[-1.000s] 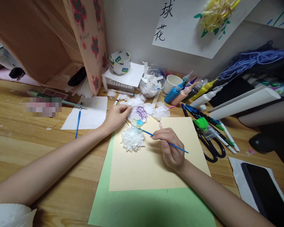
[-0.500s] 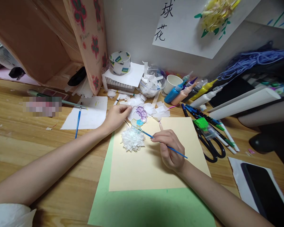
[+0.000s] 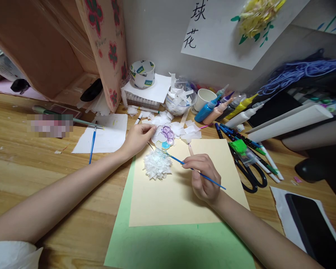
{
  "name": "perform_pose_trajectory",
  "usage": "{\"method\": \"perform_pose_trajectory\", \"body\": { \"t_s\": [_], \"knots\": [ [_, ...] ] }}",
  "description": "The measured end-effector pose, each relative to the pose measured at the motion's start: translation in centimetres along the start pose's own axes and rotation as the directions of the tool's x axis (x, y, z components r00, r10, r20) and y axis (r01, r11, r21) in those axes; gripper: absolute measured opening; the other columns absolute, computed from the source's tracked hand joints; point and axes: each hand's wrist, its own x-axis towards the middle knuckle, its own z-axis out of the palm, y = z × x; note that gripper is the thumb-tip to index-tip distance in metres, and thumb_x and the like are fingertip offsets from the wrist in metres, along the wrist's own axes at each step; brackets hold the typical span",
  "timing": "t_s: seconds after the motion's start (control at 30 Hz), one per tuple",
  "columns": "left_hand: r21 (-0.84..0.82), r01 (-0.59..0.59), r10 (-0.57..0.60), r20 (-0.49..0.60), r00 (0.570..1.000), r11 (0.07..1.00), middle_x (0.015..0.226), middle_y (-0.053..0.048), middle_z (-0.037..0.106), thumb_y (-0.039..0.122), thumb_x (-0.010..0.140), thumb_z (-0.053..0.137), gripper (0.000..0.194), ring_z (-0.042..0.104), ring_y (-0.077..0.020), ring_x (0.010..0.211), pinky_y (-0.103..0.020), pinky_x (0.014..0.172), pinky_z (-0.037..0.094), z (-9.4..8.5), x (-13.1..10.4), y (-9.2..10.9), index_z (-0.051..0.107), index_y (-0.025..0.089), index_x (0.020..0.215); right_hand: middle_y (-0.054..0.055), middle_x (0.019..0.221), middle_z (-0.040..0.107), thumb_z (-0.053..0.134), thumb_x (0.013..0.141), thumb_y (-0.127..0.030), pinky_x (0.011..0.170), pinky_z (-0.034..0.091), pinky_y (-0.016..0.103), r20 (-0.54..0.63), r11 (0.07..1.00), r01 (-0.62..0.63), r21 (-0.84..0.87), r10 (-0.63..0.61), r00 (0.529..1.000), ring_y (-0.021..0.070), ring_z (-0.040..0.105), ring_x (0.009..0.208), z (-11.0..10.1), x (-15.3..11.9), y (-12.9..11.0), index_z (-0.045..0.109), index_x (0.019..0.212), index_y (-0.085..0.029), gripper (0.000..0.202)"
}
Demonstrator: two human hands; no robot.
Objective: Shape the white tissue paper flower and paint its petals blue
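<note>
My right hand (image 3: 204,177) is closed around a thin blue paintbrush (image 3: 177,158), which slants up and left. Its bristle end is at the far edge of a white paper flower (image 3: 157,164), where faint bluish tint shows; whether it touches cannot be told. Just beyond is a small flower-shaped paint palette (image 3: 168,132) with purple and blue paint in its wells. The fingers of my left hand (image 3: 141,137) are pinched at the palette's left edge. The paper flower lies on a cream sheet (image 3: 182,201), which rests on a green sheet (image 3: 173,246).
Paint bottles (image 3: 208,112), a white cup (image 3: 204,100) and a bowl of paper scraps (image 3: 179,102) stand behind. Black-handled scissors (image 3: 252,177) and several pens lie right, near a phone (image 3: 313,224). Another brush (image 3: 92,144) lies left. A tape roll (image 3: 142,74) sits at the back.
My right hand has shifted slightly right and down with the paintbrush. My left hand stays at the palette's edge.
</note>
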Motion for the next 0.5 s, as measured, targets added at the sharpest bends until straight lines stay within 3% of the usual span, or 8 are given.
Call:
{"method": "perform_pose_trajectory", "body": {
  "t_s": [0.5],
  "knots": [
    [0.007, -0.001, 0.001, -0.002, 1.0, 1.0, 0.062, 0.0, 0.063, 0.047, 0.085, 0.053, 0.039, 0.055, -0.0139, 0.062, -0.024, 0.058, 0.038, 0.03, 0.0, 0.0, 0.072, 0.013, 0.079, 0.004, 0.081, 0.064, 0.042, 0.083, -0.007, 0.066, 0.044, 0.034, -0.031, 1.0, 0.004, -0.011, -0.005, 1.0, 0.0178, 0.06, 0.076, -0.08, 0.02, -0.03, 0.056, 0.096, -0.02, 0.023]
  ]
}}
